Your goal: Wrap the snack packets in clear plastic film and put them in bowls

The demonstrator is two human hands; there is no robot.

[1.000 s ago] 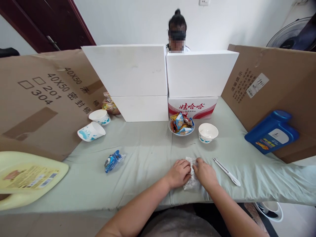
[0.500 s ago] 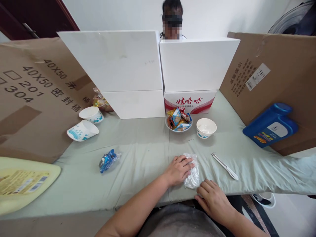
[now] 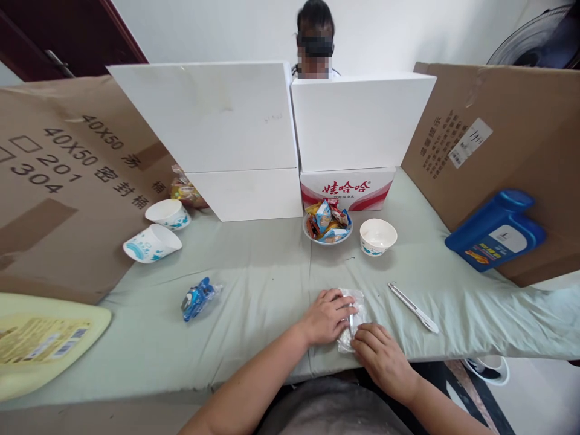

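Observation:
A clear, crinkled piece of bubble wrap (image 3: 357,300) lies flat on the cloth near the table's front edge. My left hand (image 3: 327,318) rests across its left side, palm down, with the fingers stretched over it. Against its lower right edge is my right hand (image 3: 384,356), its fingers bent and pressed together on the plastic; the thumb is partly hidden. A pale utility knife (image 3: 413,308) lies to the right, apart from both hands. Beyond the bubble wrap stand a bowl of wrapped snacks (image 3: 327,227) and a white paper bowl (image 3: 379,235).
A blue wrapped item (image 3: 197,299) lies left of my hands. Two tipped paper bowls (image 3: 153,244) and a yellow bottle (image 3: 49,344) are farther left. A blue bottle (image 3: 496,229) leans by the right carton (image 3: 493,163). White boxes (image 3: 212,121) stand at the back, a person behind them.
My right hand has moved left and slightly up from the table edge onto the bubble wrap's lower right edge. My left hand stays on the wrap. The view has tilted slightly.

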